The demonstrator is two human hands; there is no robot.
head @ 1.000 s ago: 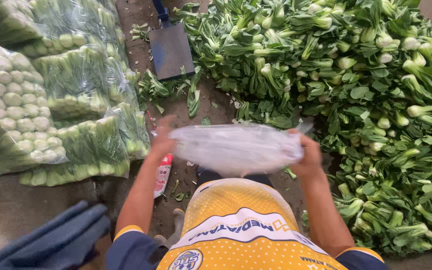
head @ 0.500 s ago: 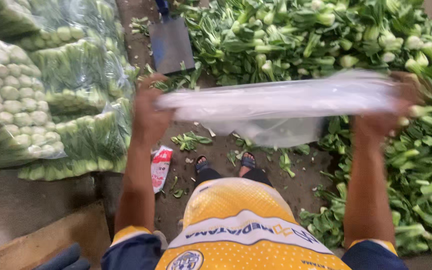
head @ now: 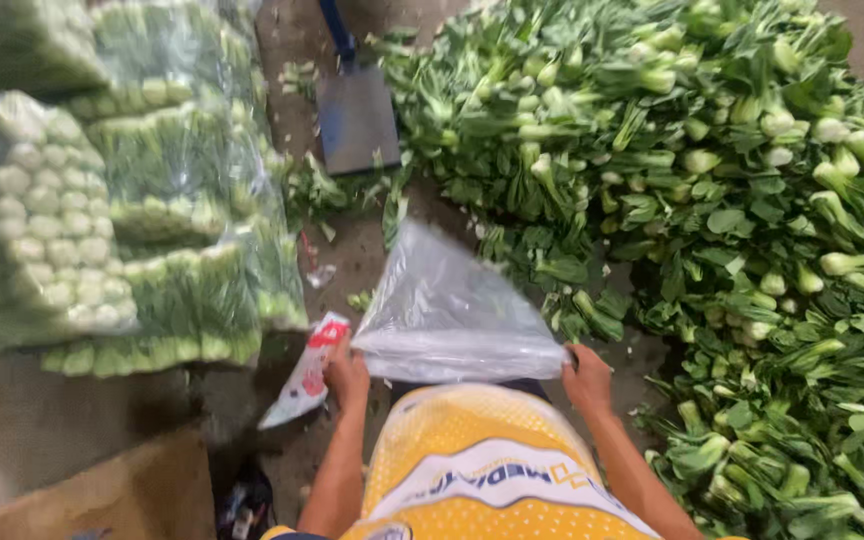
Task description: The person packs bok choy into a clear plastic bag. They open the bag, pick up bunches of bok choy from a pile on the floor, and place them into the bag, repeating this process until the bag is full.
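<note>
Nearest: my yellow shirt (head: pixel 482 460) fills the bottom middle of the view. Just above it, both hands hold a clear plastic bag (head: pixel 447 305) by its near edge. My left hand (head: pixel 347 375) is closed on the bag's left corner; my right hand (head: pixel 588 378) is closed on the right corner. The bag's near edge runs straight between the two hands, and the rest of it slopes away from me over the dirt floor (head: pixel 352 250), tapering toward its far end.

Left of my left hand: a small red and white wrapper (head: pixel 304 375) lies on the floor, just beside the bag's corner. Below left, a brown cardboard edge (head: pixel 102 495).

Open room: a narrow strip of bare floor runs from my feet forward, between two masses.

Left boundary: stacked clear bags packed with greens (head: pixel 122 220), their lower edge close to the wrapper.

Right boundary: a large loose pile of leafy greens (head: pixel 732 200), its near edge touching or just beside the bag's right side; cannot tell which.

Farthest: a flat grey platform scale (head: pixel 356 120) with a blue post at the strip's far end, against the pile's edge.
</note>
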